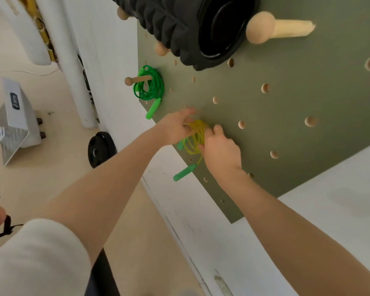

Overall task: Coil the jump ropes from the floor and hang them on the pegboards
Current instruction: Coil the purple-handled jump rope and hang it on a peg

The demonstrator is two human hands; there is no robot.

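A coiled yellow jump rope [195,137] with green handles is pressed against the olive green pegboard [286,129]. My left hand [176,128] grips the coil's left side, fingers reaching toward the board. On the coil's right side my right hand [221,149] is closed around the strands. One green handle [184,173] dangles below my hands. A second, all-green jump rope [151,86] hangs coiled on a wooden peg [137,80] at the board's upper left. Any peg behind the yellow coil is hidden by my hands.
A black foam roller [179,28] rests on pegs at the top, beside a large wooden peg [276,28]. On the floor lie a black weight plate [100,149], a grey metal step [15,120] and a black strap [0,214]. White wall [329,210] surrounds the board.
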